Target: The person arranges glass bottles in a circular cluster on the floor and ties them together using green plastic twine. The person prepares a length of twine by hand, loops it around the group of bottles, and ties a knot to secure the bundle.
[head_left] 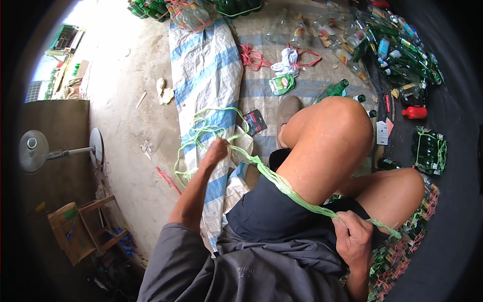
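A bundle of light green plastic twine (284, 186) runs across my lap and thigh between my two hands. My left hand (218, 151) is closed around it, left of my raised knee. Loose loops of the twine spread from there over a blue-and-white striped woven sheet (204, 65). At the right side of my lap my right hand (353, 236) grips the other end in a fist. A short tail of twine sticks out past it toward my lower leg.
Green and clear bottles (397, 55) pile up at the upper right. Tied bottle bundles (191, 14) stand at the far end, another (429, 151) at the right. Red twine (253, 58) and a green packet (282, 84) lie ahead. A fan (34, 151) and cardboard (71, 234) are at left.
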